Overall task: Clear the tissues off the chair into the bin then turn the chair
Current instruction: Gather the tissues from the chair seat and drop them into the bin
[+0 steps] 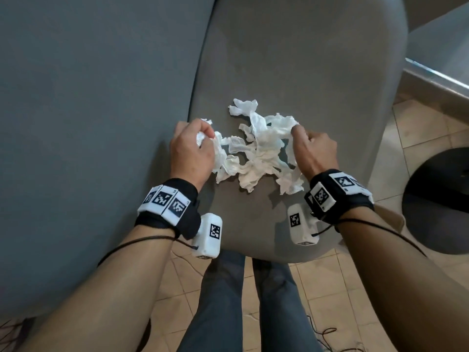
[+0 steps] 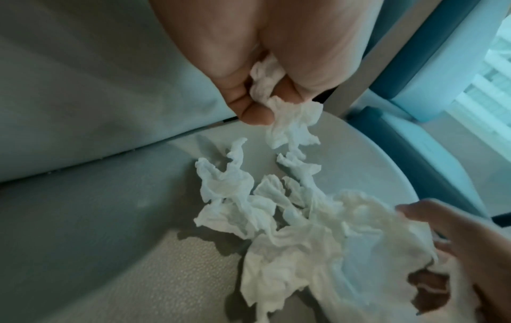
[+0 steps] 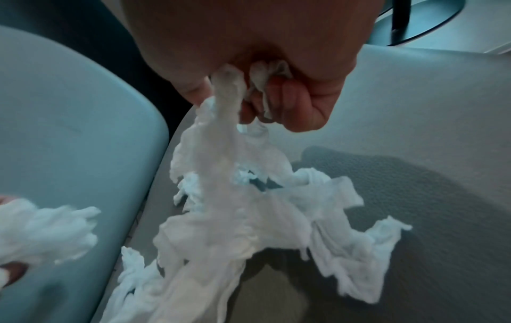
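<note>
Head view: both hands, left (image 1: 191, 151) and right (image 1: 316, 152), each clutch crumpled tissues (image 1: 258, 153) from the pile on the chair (image 1: 291, 59).

Crumpled white paper tissues (image 1: 256, 153), matt grey pebbled leatherette chair (image 1: 304, 72), tiled floor (image 1: 426, 128)

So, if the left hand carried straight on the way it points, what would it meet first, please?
Most likely the chair's blue-grey backrest. The left hand, gripping tissues, sits at the seat's left edge, knuckles aimed there, though the depth is unclear.
</note>
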A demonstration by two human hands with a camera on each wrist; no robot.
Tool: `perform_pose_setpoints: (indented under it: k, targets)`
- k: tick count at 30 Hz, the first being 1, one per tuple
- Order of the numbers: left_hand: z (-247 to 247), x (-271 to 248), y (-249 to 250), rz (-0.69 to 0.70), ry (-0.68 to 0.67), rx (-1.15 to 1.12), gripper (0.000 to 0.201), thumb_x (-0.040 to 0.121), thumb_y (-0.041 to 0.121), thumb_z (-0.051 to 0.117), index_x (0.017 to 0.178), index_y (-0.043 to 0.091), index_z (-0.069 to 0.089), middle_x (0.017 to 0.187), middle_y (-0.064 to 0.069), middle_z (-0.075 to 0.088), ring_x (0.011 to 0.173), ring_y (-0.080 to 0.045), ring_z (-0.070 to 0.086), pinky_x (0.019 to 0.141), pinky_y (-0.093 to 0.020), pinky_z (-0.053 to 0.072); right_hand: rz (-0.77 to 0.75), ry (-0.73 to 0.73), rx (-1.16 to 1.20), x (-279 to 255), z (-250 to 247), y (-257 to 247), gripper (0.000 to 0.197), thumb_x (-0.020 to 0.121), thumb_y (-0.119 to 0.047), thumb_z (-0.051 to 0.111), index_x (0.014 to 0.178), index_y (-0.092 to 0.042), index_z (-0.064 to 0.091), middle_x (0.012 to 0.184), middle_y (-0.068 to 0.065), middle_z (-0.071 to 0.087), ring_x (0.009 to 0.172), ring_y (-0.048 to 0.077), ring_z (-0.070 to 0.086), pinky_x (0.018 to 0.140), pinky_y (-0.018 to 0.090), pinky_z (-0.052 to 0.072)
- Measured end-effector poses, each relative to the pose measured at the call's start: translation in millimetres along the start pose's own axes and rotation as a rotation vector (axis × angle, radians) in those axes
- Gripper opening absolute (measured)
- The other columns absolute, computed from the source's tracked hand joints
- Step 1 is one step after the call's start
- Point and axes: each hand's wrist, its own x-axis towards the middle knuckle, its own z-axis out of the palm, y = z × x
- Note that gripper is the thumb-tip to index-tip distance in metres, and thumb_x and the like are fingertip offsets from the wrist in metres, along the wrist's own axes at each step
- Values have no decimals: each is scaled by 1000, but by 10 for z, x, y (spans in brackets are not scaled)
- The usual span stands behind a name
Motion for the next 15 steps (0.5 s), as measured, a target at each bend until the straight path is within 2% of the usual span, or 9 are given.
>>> perform_pose_setpoints:
  k: [2, 4, 5, 6, 7, 8, 10, 11, 15]
  targets:
    - [-37, -24, 26, -10, 29, -37, 26, 81, -2, 46, 77, 17, 64, 98, 3, 52, 84, -11, 51, 73, -14, 39, 7, 36, -33, 41, -25, 40, 53, 85, -50, 52, 52, -9, 44, 57, 6, 51, 57, 29, 48, 54, 33, 39]
    - [-72, -38, 41, -33, 44, -71, 28, 80, -3, 44, 73, 17, 63, 88, 5, 55, 73, -8, 49, 66, -8, 36, -33, 68, -75, 80, -15, 100, 46, 81, -45, 55, 65, -1, 56, 66, 14, 63, 68, 36, 60, 62, 40, 53]
    - [-86, -40, 45, -65, 42, -81, 27, 80, -1, 44, 72, 17, 62, 77, 7, 54, 64, -9, 46, 61, -13, 37, -51, 79, -82, 101, -5, 126, 40, 80, -40, 55, 71, -1, 59, 71, 16, 66, 70, 35, 62, 62, 39, 55]
    - [-94, -44, 48, -97, 38, -78, 24, 81, 4, 44, 71, 16, 62, 65, 10, 51, 56, -12, 43, 55, -21, 36, -60, 85, -78, 114, 2, 133, 33, 80, -35, 55, 76, -3, 58, 77, 15, 66, 68, 33, 61, 59, 34, 55]
    - [-95, -46, 47, -118, 33, -59, 21, 83, 10, 45, 72, 15, 62, 59, 10, 50, 53, -14, 43, 53, -25, 34, -61, 86, -69, 124, 10, 130, 26, 81, -32, 55, 85, -6, 58, 83, 13, 66, 69, 29, 60, 58, 29, 54]
    - [-88, -52, 45, -122, 25, -27, 19, 84, 16, 46, 74, 14, 62, 60, 7, 53, 56, -18, 47, 55, -27, 35, -55, 86, -57, 139, 23, 127, 25, 83, -30, 54, 97, -9, 57, 91, 12, 64, 74, 28, 61, 64, 30, 54]
    - [-40, -71, 32, -111, -4, 39, 19, 86, 27, 49, 79, 13, 61, 75, 1, 61, 73, -22, 53, 65, -28, 37, -25, 71, -52, 159, 52, 102, 34, 87, -25, 50, 119, -14, 49, 98, 8, 57, 88, 33, 64, 81, 41, 55]
    - [3, -81, 18, -108, -29, 61, 19, 86, 30, 52, 82, 13, 60, 84, 0, 62, 80, -21, 53, 69, -27, 36, -22, 58, -60, 159, 59, 73, 38, 87, -22, 47, 125, -17, 45, 96, 6, 54, 90, 35, 63, 85, 43, 54]
    - [232, -128, -152, -138, -223, 179, 31, 84, 40, 63, 107, 23, 53, 111, 2, 59, 98, -19, 51, 81, -26, 36, -162, -24, -241, 214, 146, 28, 54, 85, -26, 46, 137, -31, 32, 96, 6, 60, 86, 34, 62, 81, 41, 51]
